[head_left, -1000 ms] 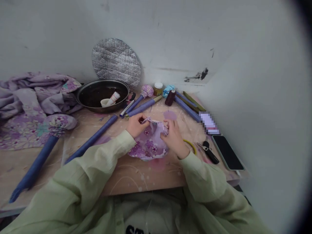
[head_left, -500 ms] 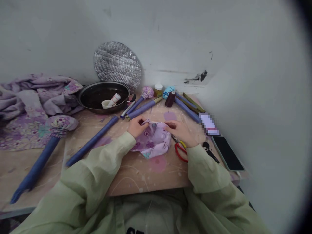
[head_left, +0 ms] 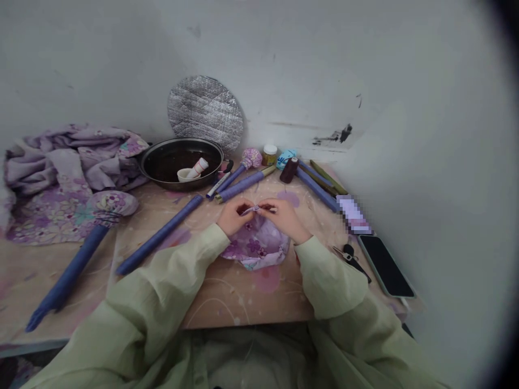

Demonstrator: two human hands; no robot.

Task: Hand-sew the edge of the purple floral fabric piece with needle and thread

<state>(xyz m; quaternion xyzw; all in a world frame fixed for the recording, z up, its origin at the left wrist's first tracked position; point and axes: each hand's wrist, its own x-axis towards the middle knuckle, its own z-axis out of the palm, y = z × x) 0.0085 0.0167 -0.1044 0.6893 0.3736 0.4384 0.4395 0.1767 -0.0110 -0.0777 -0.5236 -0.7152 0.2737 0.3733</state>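
A piece of purple floral fabric (head_left: 259, 246) hangs down onto the table, its far edge gathered between my fingertips. My left hand (head_left: 236, 216) pinches that edge from the left. Close against it, my right hand (head_left: 286, 217) pinches the same bunched edge from the right, and the fingertips of both hands nearly meet. Whether a needle or thread is between them is too small to tell. Under my right sleeve, only a sliver of the red-handled scissors (head_left: 298, 260) shows.
A blue-wrapped stick (head_left: 160, 235) and a cloth-headed stick (head_left: 81, 265) lie left, near heaped fabric (head_left: 65, 167). Behind are a black pan (head_left: 148, 175), more sticks (head_left: 245, 185), a dark thread spool (head_left: 289, 170) and a lidded jar (head_left: 270, 155). Phones (head_left: 387, 267) and thread snips (head_left: 354, 262) lie right.
My right hand has moved left along the fabric's edge to meet my left hand, and the edge is now bunched. My right sleeve now covers most of the scissors. The view has shifted slightly.
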